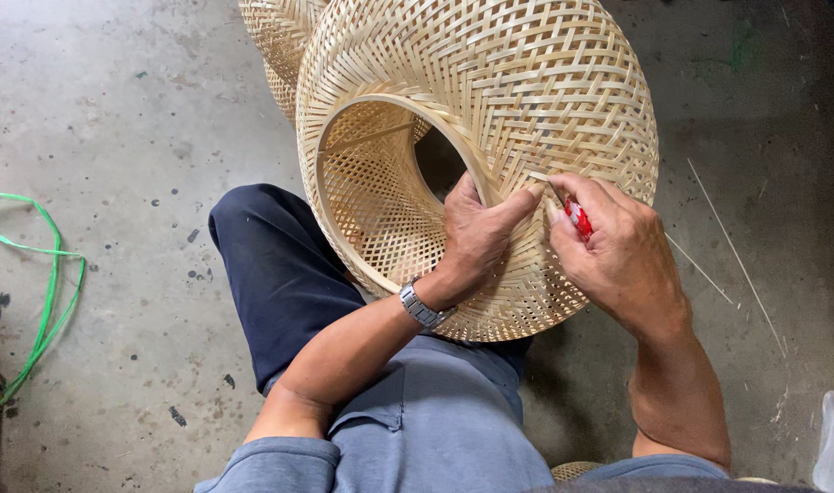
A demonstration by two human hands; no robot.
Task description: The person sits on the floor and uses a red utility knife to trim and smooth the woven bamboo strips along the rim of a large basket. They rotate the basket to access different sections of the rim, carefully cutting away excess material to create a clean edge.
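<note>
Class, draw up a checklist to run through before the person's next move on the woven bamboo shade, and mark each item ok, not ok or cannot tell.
1. Left hand steadies the bamboo shade at its ring: ok.
2. Right hand has a closed grip on the red-handled tool: ok.
3. Tool's tip visible: cannot tell, fingers hide it.
4. Left thumb away from the tip: cannot tell.
5. Shade rests on the lap: ok.
6. Loose strips on the floor lie away from the hands: ok.

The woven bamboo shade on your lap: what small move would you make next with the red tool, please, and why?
Probably snip the loose strip end sticking out beside the rim. The left hand pins the woven bamboo shade there with its thumb, and the right hand already holds the red tool right beside that strip end.
</note>
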